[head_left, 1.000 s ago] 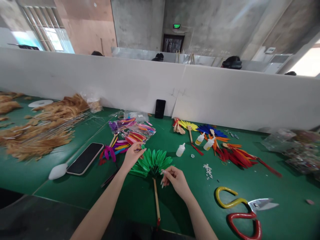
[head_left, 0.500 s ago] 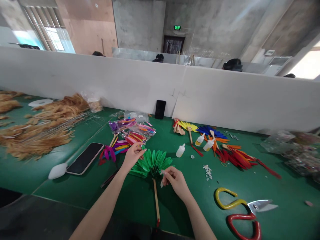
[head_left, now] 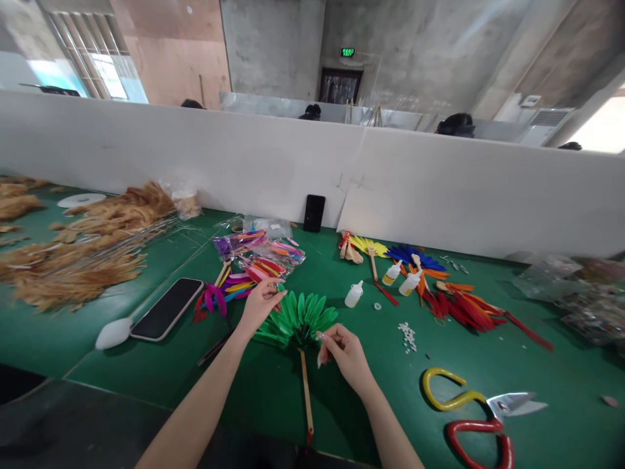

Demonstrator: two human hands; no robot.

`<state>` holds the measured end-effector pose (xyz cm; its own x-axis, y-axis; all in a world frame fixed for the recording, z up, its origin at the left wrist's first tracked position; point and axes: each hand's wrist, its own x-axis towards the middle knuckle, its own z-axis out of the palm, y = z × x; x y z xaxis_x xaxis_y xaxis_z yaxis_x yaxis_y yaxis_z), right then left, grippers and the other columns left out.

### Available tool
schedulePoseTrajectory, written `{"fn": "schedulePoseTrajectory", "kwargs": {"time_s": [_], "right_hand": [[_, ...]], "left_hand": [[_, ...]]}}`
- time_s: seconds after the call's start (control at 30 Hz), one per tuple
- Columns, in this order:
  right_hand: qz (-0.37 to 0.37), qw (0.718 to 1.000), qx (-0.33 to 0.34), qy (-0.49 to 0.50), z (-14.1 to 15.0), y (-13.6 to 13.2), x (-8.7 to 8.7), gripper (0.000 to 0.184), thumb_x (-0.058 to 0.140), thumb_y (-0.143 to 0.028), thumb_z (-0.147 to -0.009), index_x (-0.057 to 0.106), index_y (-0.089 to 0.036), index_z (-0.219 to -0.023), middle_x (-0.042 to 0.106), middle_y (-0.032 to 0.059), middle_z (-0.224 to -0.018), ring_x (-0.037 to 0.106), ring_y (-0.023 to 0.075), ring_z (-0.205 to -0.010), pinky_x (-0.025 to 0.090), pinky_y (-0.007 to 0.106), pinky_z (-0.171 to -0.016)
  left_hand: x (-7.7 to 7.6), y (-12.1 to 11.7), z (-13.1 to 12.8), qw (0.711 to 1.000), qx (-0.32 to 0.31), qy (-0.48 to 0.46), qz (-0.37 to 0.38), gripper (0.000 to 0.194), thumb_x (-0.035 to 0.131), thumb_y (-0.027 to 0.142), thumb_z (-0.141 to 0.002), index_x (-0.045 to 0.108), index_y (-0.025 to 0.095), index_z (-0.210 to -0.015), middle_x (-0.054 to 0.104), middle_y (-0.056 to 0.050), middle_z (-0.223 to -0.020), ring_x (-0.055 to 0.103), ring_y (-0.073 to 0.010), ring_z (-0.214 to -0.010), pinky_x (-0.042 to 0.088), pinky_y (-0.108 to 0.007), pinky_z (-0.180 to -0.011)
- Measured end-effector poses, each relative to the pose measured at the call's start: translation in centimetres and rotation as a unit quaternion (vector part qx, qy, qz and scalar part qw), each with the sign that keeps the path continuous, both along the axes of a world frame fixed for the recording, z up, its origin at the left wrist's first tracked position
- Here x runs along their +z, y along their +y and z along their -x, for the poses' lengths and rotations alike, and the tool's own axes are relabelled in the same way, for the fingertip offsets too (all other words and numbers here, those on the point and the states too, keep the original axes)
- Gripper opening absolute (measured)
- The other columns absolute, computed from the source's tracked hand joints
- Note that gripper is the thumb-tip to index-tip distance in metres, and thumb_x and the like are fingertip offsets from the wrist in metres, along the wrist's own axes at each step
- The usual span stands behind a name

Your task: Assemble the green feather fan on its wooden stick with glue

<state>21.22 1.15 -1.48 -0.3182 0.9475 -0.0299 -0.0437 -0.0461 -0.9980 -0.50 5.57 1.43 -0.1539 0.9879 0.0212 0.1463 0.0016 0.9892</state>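
A fan of green feathers (head_left: 307, 311) lies in front of me, its wooden handle (head_left: 306, 391) pointing toward me with a red bit at the lower end. My left hand (head_left: 261, 305) is over the fan's left side, thumb and fingers closed on a green feather whose tip shows above them. My right hand (head_left: 344, 355) is just right of the feather bases, its fingertips pinched together. Whatever the right fingertips hold, if anything, is too small to make out.
Large scissors (head_left: 493, 410) lie at right, near small white beads (head_left: 407, 337) and glue bottles (head_left: 354, 294). Yellow, blue and red-orange feathers (head_left: 463, 306) spread behind. At left are a phone (head_left: 166, 309), bagged coloured feathers (head_left: 266, 260) and brown plumes (head_left: 88, 260). A white partition (head_left: 244, 163) stands behind.
My right hand has shifted very slightly right, away from the feather bases. The left hand keeps its place at the fan, and the view has moved a little.
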Motion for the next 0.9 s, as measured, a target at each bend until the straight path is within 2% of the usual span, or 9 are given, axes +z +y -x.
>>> {"fn": "schedulePoseTrajectory", "kwargs": {"time_s": [0.1, 0.27, 0.47, 0.6, 0.67, 0.73, 0.77, 0.83, 0.9], "right_hand": [[-0.013, 1.000, -0.007, -0.012, 0.06, -0.08, 0.10, 0.035, 0.056, -0.053, -0.079, 0.048, -0.021, -0.068, 0.052, -0.0066, -0.041, 0.049, 0.0095, -0.036, 0.040, 0.021, -0.042], [-0.024, 0.999, 0.000, -0.023, -0.06, 0.06, 0.16, 0.038, 0.049, -0.054, -0.083, 0.051, -0.020, -0.067, 0.053, -0.0044, -0.042, 0.052, 0.0101, -0.038, 0.040, 0.021, -0.042], [-0.015, 0.999, -0.031, -0.001, -0.04, -0.02, 0.50, 0.032, 0.065, -0.047, -0.073, 0.053, -0.018, -0.071, 0.063, -0.0006, -0.061, 0.055, 0.0096, -0.046, 0.045, 0.022, -0.046], [-0.057, 0.997, -0.046, -0.040, -0.09, -0.22, 0.72, 0.034, 0.050, -0.046, -0.085, 0.056, -0.018, -0.067, 0.061, 0.0008, -0.055, 0.056, 0.0116, -0.048, 0.046, 0.023, -0.049], [-0.109, 0.989, -0.063, -0.080, -0.25, -0.23, 0.71, 0.035, 0.043, -0.044, -0.089, 0.061, -0.018, -0.074, 0.065, 0.0035, -0.063, 0.061, 0.0148, -0.059, 0.050, 0.025, -0.055], [-0.182, 0.971, -0.069, -0.137, -0.39, -0.25, 0.64, 0.030, 0.043, -0.040, -0.090, 0.064, -0.019, -0.093, 0.068, 0.0076, -0.088, 0.064, 0.0191, -0.083, 0.053, 0.029, -0.069], [-0.222, 0.958, -0.063, -0.171, -0.42, -0.29, 0.59, 0.030, 0.043, -0.038, -0.090, 0.062, -0.021, -0.105, 0.065, 0.0088, -0.104, 0.061, 0.0212, -0.098, 0.052, 0.032, -0.079], [-0.299, 0.922, -0.039, -0.241, -0.32, -0.48, 0.51, 0.036, 0.043, -0.035, -0.091, 0.051, -0.025, -0.124, 0.049, 0.0083, -0.131, 0.044, 0.0237, -0.123, 0.043, 0.039, -0.097], [-0.357, 0.883, -0.013, -0.305, -0.08, -0.80, 0.43, 0.043, 0.042, -0.033, -0.091, 0.041, -0.027, -0.134, 0.031, 0.0061, -0.145, 0.026, 0.0249, -0.134, 0.032, 0.045, -0.106]], "left_hand": [[-0.18, 0.08, 0.05, 1.000, 0.003, -0.010, -0.004, 0.036, 0.066, 0.036, -0.070, 0.055, 0.018, -0.099, 0.056, 0.004, -0.063, 0.058, -0.0119, -0.048, 0.049, -0.023, -0.046], [-0.52, 0.17, 0.19, 1.000, 0.000, -0.004, -0.009, 0.036, 0.066, 0.036, -0.071, 0.056, 0.018, -0.100, 0.057, 0.003, -0.065, 0.059, -0.0126, -0.048, 0.049, -0.024, -0.047], [-0.07, 0.03, 0.05, 1.000, 0.004, -0.007, 0.005, 0.037, 0.067, 0.035, -0.070, 0.055, 0.017, -0.100, 0.056, 0.004, -0.065, 0.059, -0.0118, -0.047, 0.049, -0.023, -0.047], [0.15, 0.10, -0.13, 1.000, 0.009, -0.018, 0.010, 0.039, 0.068, 0.034, -0.068, 0.055, 0.017, -0.100, 0.056, 0.003, -0.064, 0.058, -0.0116, -0.048, 0.049, -0.023, -0.048], [0.09, 0.20, -0.21, 1.000, 0.010, -0.020, 0.012, 0.039, 0.069, 0.034, -0.067, 0.055, 0.016, -0.099, 0.057, 0.003, -0.064, 0.058, -0.0118, -0.049, 0.049, -0.023, -0.048], [-0.02, 0.29, -0.29, 1.000, 0.012, -0.016, 0.011, 0.040, 0.070, 0.034, -0.066, 0.056, 0.016, -0.099, 0.057, 0.002, -0.064, 0.058, -0.0121, -0.049, 0.048, -0.023, -0.047], [-0.08, 0.33, -0.32, 1.000, 0.014, -0.012, 0.010, 0.040, 0.070, 0.034, -0.066, 0.056, 0.016, -0.098, 0.058, 0.002, -0.063, 0.058, -0.0122, -0.049, 0.048, -0.023, -0.047], [-0.14, 0.36, -0.37, 1.000, 0.016, -0.002, 0.009, 0.040, 0.070, 0.034, -0.065, 0.056, 0.016, -0.097, 0.058, 0.002, -0.063, 0.058, -0.0123, -0.050, 0.048, -0.022, -0.047], [-0.10, 0.33, -0.36, 1.000, 0.015, 0.004, 0.011, 0.039, 0.071, 0.034, -0.065, 0.057, 0.016, -0.097, 0.058, 0.003, -0.061, 0.058, -0.0121, -0.049, 0.049, -0.022, -0.047]]}}
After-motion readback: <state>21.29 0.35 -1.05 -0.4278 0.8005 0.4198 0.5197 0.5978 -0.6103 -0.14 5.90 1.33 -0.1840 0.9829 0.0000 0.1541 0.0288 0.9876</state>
